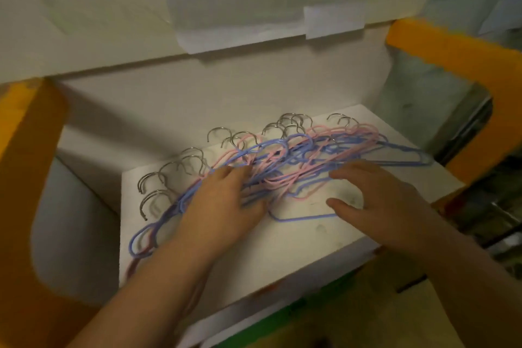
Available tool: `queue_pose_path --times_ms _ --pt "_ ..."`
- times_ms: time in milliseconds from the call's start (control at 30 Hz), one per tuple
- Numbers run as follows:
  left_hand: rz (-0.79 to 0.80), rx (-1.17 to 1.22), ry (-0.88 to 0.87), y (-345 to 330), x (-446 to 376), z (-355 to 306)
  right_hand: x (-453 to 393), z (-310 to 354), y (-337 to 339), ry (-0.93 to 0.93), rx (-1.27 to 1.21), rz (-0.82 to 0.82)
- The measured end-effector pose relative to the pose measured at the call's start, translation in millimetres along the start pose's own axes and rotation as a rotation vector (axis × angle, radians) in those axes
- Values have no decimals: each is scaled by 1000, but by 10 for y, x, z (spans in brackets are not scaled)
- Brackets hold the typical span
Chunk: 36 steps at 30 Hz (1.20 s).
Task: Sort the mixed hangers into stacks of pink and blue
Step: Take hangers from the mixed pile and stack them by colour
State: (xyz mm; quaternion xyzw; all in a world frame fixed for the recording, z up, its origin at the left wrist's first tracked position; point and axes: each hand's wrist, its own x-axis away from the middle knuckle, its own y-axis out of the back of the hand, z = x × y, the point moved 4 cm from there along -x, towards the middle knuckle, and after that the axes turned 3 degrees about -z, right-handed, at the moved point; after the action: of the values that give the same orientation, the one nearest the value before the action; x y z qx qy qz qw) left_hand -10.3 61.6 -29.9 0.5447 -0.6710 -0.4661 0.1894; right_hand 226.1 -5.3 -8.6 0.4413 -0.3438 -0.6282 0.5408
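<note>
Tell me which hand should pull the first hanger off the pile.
Right, probably. The right hand hovers open beside a loose blue hanger at the pile's near edge. The left hand rests flat on the tangled pile.

Left hand (223, 206) hides part of hangers (296, 161).

You have a white tabletop (296, 251) before you, orange frame bars (452, 51) at left and right, and pale paper sheets (240, 17) on the far wall.

Head view looks down (closely) at white surface (282, 246).
</note>
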Motion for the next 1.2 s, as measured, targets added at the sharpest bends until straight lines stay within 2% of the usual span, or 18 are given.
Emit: queue_pose_path --times_ms 100,200,300,367,533,733,933,1200 --pt "14 -141 66 -72 -271 42 -221 -194 -42 66 -84 68" --pt "148 -326 184 -170 -519 164 -473 -413 7 140 -141 100" --pt "228 -308 271 -210 -655 249 -725 -698 31 169 -145 108" --pt "228 -302 248 -197 -726 261 -852 -876 10 188 -139 109" --pt "172 -194 213 -133 -674 115 -1053 -1111 -65 260 -129 128" --pt "87 -313 297 -88 -581 25 -1224 -1173 -108 358 -77 173" --pt "-3 -363 347 -33 -530 -11 -1359 -1099 -192 472 37 227" --pt "-84 -275 408 55 -274 -176 -1572 -847 -311 601 80 298"
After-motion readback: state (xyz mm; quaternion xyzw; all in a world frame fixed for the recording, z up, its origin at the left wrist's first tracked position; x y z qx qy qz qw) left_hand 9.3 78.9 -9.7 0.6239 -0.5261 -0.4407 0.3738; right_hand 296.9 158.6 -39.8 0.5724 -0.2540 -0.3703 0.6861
